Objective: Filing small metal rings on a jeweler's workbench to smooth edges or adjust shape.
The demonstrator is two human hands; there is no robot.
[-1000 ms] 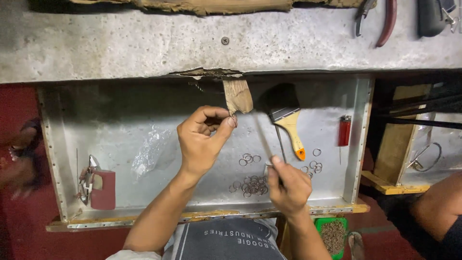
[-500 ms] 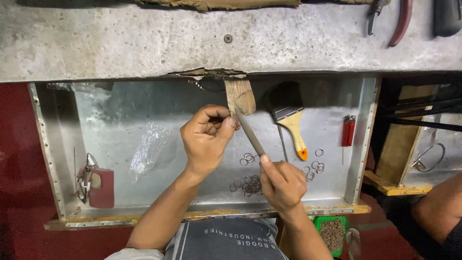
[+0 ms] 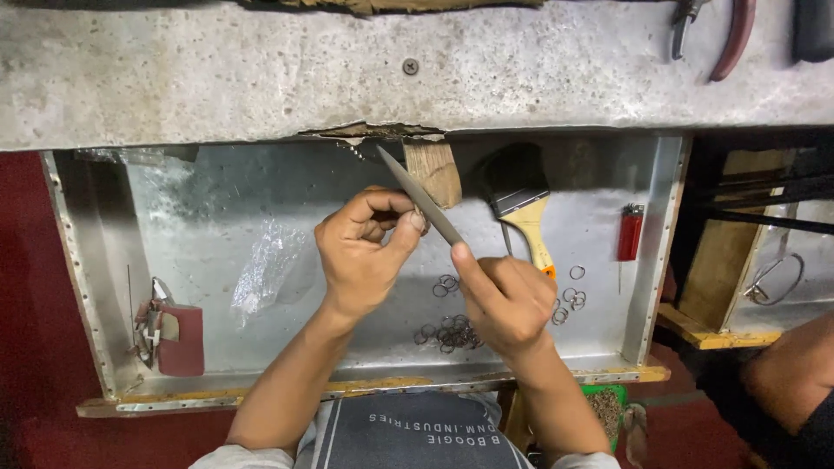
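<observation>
File point(image 3: 417, 193), slim and grey, is gripped at its lower end by the right hand point(image 3: 508, 300) and angled up-left across the left hand point(image 3: 365, 247). Left fingertips are pinched closed on something too small to identify. Loose metal rings point(image 3: 447, 330) lie below the file in the tray point(image 3: 665, 252); a brush point(image 3: 519, 200) lies just right, its handle end hidden by the right hand.

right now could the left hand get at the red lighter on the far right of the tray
Probably not easily: the left hand pinches a small piece, and the right hand with its file lies between it and the lighter.
</observation>
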